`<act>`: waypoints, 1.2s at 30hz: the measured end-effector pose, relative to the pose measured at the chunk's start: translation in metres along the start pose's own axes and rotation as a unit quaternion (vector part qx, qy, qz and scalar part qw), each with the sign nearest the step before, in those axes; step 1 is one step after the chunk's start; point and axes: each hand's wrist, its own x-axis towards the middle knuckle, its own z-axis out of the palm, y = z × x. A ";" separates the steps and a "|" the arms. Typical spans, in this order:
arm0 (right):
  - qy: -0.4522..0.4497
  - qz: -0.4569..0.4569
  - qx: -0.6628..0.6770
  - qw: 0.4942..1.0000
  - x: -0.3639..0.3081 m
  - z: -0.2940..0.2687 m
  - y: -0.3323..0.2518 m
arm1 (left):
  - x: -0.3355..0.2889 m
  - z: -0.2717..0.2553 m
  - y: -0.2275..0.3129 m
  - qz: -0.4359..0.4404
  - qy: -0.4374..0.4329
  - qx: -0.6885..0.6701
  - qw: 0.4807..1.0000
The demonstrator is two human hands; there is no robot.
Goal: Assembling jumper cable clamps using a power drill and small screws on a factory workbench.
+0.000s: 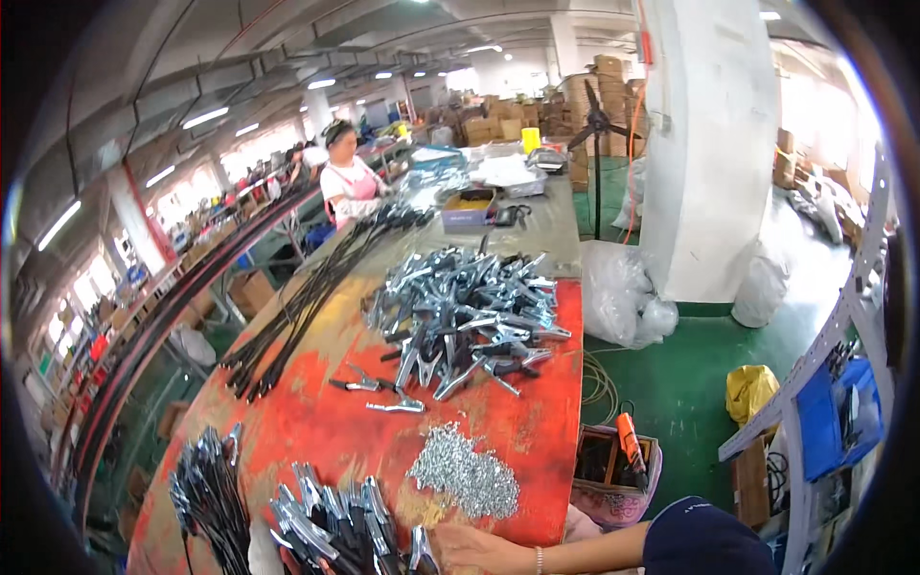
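Workshop hall, worn red tabletop (pixel 316 393). Ref point: heap of small silver parts (pixel 465 474). Right hand (pixel 476 548) nearside of heap, fingers extended right at a spring clamp (pixel 422 551); can't tell if pinching it. Left hand (pixel 263 549) nearside and well left of heap, mostly hidden; can't tell if spread or gripping. Clamp cluster (pixel 331 522) left-near of heap, between hands. Black lead bundle (pixel 211 498) farther left of heap. Big clamp pile (pixel 470 316) beyond heap. Long black cables (pixel 311 287) beyond and left of heap. Co-worker (pixel 352 182) well beyond heap.
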 end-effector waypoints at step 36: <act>-0.098 0.234 -0.922 0.293 -0.147 -0.413 0.126 | -0.081 0.023 0.050 -0.033 -0.018 -0.091 0.995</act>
